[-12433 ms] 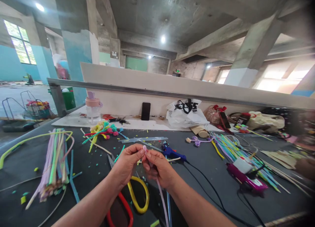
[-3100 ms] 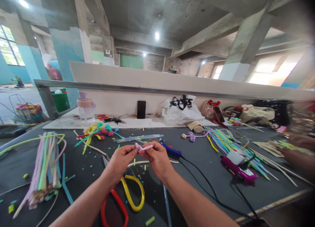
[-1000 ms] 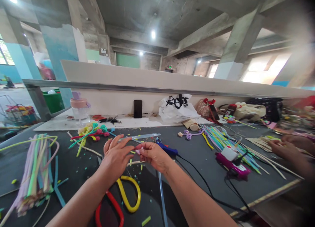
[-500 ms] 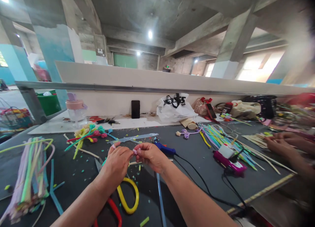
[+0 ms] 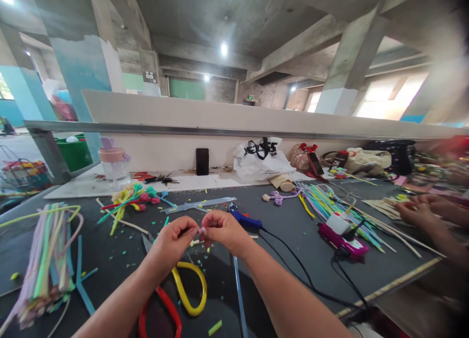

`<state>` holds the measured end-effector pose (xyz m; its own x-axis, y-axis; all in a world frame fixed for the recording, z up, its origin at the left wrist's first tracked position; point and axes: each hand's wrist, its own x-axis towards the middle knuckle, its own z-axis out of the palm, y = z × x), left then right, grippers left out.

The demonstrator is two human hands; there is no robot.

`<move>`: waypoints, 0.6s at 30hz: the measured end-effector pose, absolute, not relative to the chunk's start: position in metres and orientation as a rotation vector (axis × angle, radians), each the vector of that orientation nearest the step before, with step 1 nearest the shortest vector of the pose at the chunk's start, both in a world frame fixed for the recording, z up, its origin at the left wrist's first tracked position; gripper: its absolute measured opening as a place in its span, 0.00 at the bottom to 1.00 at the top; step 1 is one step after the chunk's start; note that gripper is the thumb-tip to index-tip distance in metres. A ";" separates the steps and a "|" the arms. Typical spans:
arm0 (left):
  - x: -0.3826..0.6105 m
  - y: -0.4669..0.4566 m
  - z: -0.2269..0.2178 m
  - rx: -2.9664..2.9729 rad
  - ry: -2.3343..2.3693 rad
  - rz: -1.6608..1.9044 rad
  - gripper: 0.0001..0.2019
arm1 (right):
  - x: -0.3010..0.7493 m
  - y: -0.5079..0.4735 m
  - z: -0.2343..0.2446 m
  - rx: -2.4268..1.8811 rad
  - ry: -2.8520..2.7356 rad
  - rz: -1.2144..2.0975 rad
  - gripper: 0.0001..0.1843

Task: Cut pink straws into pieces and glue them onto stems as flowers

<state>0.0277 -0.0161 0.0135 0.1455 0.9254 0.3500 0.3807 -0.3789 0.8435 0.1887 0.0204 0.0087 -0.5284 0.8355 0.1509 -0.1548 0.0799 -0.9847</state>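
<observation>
Between my two hands is a small pale pink, fuzzy piece, perhaps pipe cleaner; most of it is hidden by fingers. My left hand pinches it from the left, thumb and forefinger together. From the right, my right hand grips it with curled fingers. Beneath my left hand lie scissors with one yellow and one red handle, their blades partly covered by the hand. Just beyond my right hand rests a blue glue gun. A long translucent stick lies below the right wrist.
At left lies a bundle of pastel pipe cleaners; behind it are coloured fuzzy flowers. More stems lie at right by a purple power strip. A phone leans at the back. Another person's hands work at far right.
My left hand has turned and its fingers have drawn into a closer pinch at the pink piece. My right hand stays nearly in place, fingers slightly more curled.
</observation>
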 end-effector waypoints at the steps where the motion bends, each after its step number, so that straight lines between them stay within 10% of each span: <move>1: 0.028 -0.016 0.014 1.758 1.212 1.193 0.10 | 0.188 0.020 0.009 -0.698 -1.568 1.526 0.12; 18: 0.015 -0.005 0.009 1.532 1.063 0.984 0.14 | 0.184 0.017 0.006 -0.824 -1.679 1.385 0.09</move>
